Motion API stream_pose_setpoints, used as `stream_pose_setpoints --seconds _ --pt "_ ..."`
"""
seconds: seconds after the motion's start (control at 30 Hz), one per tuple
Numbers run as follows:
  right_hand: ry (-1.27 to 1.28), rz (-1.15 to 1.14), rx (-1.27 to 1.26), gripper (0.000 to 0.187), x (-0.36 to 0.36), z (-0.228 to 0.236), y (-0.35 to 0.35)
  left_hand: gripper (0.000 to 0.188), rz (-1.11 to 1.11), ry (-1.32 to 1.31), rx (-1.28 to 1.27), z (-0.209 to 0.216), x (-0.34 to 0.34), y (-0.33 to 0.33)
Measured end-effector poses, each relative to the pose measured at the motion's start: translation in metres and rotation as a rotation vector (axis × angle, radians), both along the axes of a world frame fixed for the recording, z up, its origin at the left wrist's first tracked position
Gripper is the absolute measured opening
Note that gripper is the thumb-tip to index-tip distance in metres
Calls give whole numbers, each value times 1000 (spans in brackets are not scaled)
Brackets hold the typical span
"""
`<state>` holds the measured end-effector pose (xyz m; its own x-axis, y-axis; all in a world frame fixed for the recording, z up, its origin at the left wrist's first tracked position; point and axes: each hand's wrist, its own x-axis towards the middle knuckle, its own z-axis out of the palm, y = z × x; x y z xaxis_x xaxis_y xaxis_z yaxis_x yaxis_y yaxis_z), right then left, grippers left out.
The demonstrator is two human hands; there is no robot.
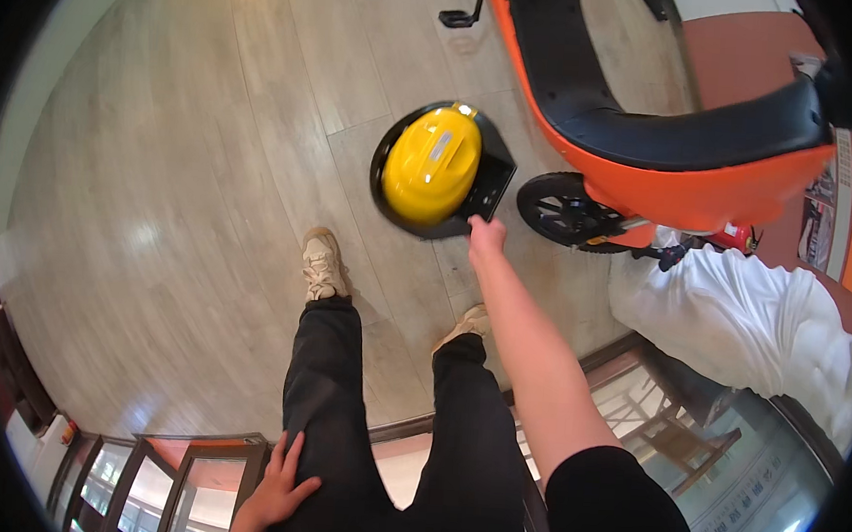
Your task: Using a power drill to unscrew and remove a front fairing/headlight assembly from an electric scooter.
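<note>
My right hand (484, 236) reaches out in front of me and grips the near edge of a black basket (491, 177). A yellow helmet (430, 164) lies inside it, held above the wooden floor. My left hand (281, 486) rests flat on my left thigh, fingers spread, holding nothing. I stand with both feet in beige sneakers (323, 265) on the floor, wearing black trousers.
An orange and black scooter (649, 133) stands to the right, its wheel (566, 211) close to the basket. A white cloth bundle (744, 324) lies at right. A wooden glass-fronted frame (660, 427) runs along the lower edge.
</note>
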<state>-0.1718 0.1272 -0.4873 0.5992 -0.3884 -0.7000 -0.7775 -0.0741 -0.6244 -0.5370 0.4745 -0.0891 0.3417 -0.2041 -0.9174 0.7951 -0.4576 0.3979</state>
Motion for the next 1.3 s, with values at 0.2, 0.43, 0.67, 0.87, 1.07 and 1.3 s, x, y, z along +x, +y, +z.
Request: stream_pose_setpoints --seconds 0.2,0.43,0.67,0.87,1.07,1.3 --pt "-29 -353 104 21 49 -69 71 76 -25 -53 105 20 25 63" --pt "-40 -420 87 26 45 -106 61 90 13 -1 57 21 48 90" --pt "-11 -474 214 23 27 -125 65 91 -1 52 54 25 52 80" --pt "216 -235 321 38 54 -74 45 91 -13 -8 115 34 54 66" --pt "301 613 128 59 31 266 235 95 52 58 130 5 5 103" --pt "-915 1788 388 49 143 823 479 63 -156 -74 352 4 114 215"
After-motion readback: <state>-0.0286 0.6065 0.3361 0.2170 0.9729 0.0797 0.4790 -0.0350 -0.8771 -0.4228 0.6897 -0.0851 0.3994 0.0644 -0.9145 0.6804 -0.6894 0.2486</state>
